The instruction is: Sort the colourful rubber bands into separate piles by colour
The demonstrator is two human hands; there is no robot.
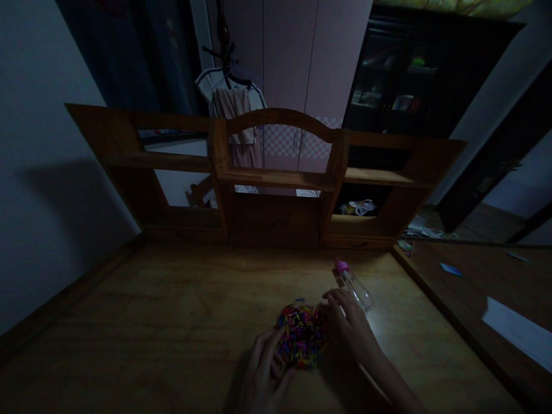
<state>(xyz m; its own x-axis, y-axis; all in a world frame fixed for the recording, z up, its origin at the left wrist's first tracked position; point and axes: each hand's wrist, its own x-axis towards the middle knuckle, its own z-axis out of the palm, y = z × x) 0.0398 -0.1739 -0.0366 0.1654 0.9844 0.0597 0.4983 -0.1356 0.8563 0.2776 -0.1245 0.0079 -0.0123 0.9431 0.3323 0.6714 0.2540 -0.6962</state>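
A heap of small, thin, multicoloured pieces (302, 336) lies on the pale wooden desktop (172, 310). The dim light hides what kind of pieces they are. My left hand (265, 368) rests at the heap's left edge, thumb and fingers apart and curved around that side. On the opposite side, my right hand (347, 322) touches the heap's right edge with its fingers bent and spread. I see nothing gripped in either hand. A clear plastic bottle (357, 290) with a pink cap lies on its side just beyond my right hand.
A wooden shelf unit (276, 179) spans the back of the desk. A wall (52, 201) borders the left side. At the right, a lower brown surface (466, 293) holds a white sheet (517, 330) and a small blue packet (451, 269).
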